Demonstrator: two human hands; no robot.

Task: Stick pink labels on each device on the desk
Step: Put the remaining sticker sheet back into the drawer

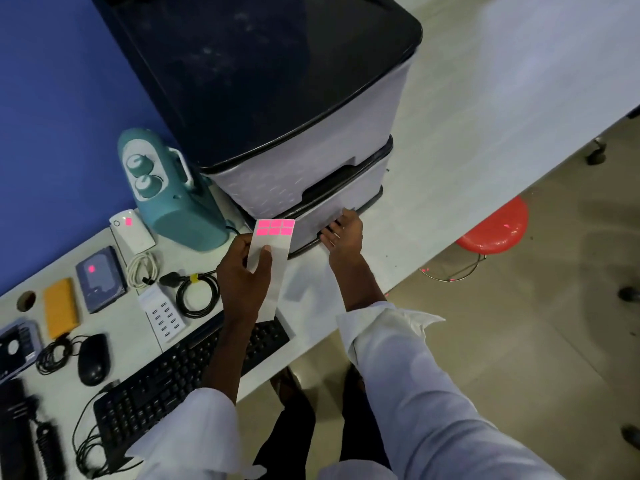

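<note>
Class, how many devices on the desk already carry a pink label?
2: the white device beside the teal speaker, and the dark blue device below it. Others may be hidden.

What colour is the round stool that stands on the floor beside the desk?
The round plastic stool is red, with a thin metal frame under its seat; the head view shows it.

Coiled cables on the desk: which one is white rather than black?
The white cable, coiled just below the white labelled device. The bundle right of it and the one beside the mouse are black.
</note>
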